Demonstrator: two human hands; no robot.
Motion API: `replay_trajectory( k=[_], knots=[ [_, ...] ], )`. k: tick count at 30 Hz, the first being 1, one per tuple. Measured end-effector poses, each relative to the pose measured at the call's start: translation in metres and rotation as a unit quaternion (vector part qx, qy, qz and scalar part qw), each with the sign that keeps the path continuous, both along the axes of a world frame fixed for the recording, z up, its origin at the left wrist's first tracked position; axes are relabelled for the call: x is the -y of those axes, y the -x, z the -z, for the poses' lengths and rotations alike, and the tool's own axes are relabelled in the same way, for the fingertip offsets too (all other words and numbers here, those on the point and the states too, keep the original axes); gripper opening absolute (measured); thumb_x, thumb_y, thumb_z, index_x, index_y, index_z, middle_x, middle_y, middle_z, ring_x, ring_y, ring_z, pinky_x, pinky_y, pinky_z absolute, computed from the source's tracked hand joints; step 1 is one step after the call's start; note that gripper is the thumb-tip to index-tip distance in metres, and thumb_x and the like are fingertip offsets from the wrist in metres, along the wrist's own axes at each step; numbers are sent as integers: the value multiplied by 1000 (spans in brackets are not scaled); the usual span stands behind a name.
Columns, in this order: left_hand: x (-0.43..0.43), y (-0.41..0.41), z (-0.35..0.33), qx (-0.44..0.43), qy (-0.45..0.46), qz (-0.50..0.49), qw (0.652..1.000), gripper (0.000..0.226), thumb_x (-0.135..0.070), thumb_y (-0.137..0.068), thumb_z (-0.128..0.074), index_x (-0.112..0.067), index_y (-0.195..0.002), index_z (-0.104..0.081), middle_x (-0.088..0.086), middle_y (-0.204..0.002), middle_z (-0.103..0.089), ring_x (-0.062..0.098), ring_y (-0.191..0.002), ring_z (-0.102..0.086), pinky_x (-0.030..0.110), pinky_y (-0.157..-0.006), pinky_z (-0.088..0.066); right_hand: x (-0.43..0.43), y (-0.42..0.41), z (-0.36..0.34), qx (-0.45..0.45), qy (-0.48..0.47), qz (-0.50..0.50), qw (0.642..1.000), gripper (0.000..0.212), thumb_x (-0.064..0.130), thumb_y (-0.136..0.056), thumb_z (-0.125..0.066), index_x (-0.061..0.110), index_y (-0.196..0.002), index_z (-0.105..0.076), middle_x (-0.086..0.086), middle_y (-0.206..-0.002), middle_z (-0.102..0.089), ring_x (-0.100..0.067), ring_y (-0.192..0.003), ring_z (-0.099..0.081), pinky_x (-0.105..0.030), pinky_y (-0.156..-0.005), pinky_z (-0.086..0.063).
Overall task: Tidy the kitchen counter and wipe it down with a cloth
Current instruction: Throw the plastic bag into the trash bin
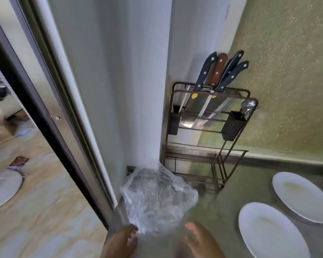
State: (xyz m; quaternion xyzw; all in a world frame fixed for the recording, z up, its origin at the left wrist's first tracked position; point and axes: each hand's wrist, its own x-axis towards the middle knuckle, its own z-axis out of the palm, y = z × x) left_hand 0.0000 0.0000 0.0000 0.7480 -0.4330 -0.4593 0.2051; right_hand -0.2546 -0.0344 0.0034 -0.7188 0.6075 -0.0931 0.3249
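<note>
hovering beside the clear plastic bag, left hand and right hand hold nothing, fingers spread.

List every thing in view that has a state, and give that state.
Plastic bag: crumpled, in the counter corner.
Rack: upright against the wall.
Knives: four, blades down in the rack.
Near plate: flat on the counter.
Far plate: flat on the counter.
Left hand: fingers relaxed at the bag's edge, contact unclear.
Right hand: open, fingers spread, holding nothing.
</note>
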Motion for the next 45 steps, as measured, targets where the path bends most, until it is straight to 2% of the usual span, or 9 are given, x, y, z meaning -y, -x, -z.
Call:
replay_trajectory(
  k=[4, 7, 10, 14, 21, 27, 33, 37, 45],
  knots=[
    [24, -10, -13, 228, 148, 73, 960, 39, -37, -89, -56, -24, -126, -49, -4, -130, -50, 13, -104, -60, 27, -78, -47, 52, -26, -11, -15, 108, -7, 994, 66, 48, -82, -54, 16, -137, -39, -11, -141, -39, -30, -130, -39, -35, -104, -35],
    [44, -26, 3, 296, 238, 91, 920, 64, -47, -73, -71, -14, -122, -47, 10, -129, -45, 30, -102, -60, 39, -76, -53, 76, -36, 7, -99, 41, -55, 993, 110, 61, -76, -62, 24, -148, 12, -10, -157, 14, -33, -144, 3, -53, -113, -14],
    [69, -32, 30, 328, 226, 174, 900, 93, -66, -66, -61, -18, -138, -28, 21, -149, -22, 39, -135, -30, 50, -105, -31, 101, -50, 33, -158, -27, -113, 981, 121, 60, -72, -66, 36, -136, 34, -4, -151, 34, -35, -141, 19, -58, -111, -2],
    [91, -32, 71, 289, 107, 270, 912, 109, -67, -71, -59, -30, -146, 9, 7, -154, 20, 31, -144, 3, 48, -115, -6, 101, -68, 74, -165, -42, -137, 976, 118, 52, -74, -69, 31, -144, 23, -3, -155, 24, -32, -144, 4, -53, -113, -12],
    [89, -28, 84, 239, 146, 296, 913, 112, -52, -78, -64, -34, -137, 29, 3, -157, 5, 25, -144, -9, 39, -114, -19, 87, -81, 90, -40, 58, -48, 996, 56, -5, -77, -50, 20, -128, -51, 2, -127, -52, -25, -111, -49, -31, -85, -45],
    [103, -14, 51, 166, 163, 379, 896, 110, -35, -77, -72, -38, -142, 17, 4, -157, -6, 24, -128, -43, 36, -100, -42, 67, -88, 38, 136, 100, 7, 986, 53, -18, -66, -43, 10, -108, -62, 11, -105, -57, -13, -101, -56, -9, -86, -38],
    [117, 31, -8, 229, 269, 477, 805, 54, -20, -85, -56, -20, -136, -38, 2, -124, -54, 25, -103, -58, 31, -83, -43, 15, -43, -22, 244, -34, 81, 966, 100, 28, -69, -77, 48, -139, -8, 14, -146, -23, 3, -131, -31, -14, -101, -32],
    [98, 85, -36, 109, 403, 593, 689, 37, -30, -78, -46, -16, -105, -66, 2, -98, -68, 20, -82, -66, 21, -63, -48, -37, 1, -57, 99, 27, 116, 988, 120, 36, -66, -82, 57, -130, 17, 28, -149, 19, 13, -135, 7, -10, -103, -13],
    [-7, 210, -63, -14, 380, 700, 604, 75, -13, -67, -70, -33, -124, -25, 5, -110, -65, 27, -92, -63, 29, -78, -47, -182, 77, -64, 63, 73, 362, 927, 44, 16, -79, -74, 12, -118, -55, 0, -113, -62, -13, -93, -56, -6, -72, -33]
  ],
)
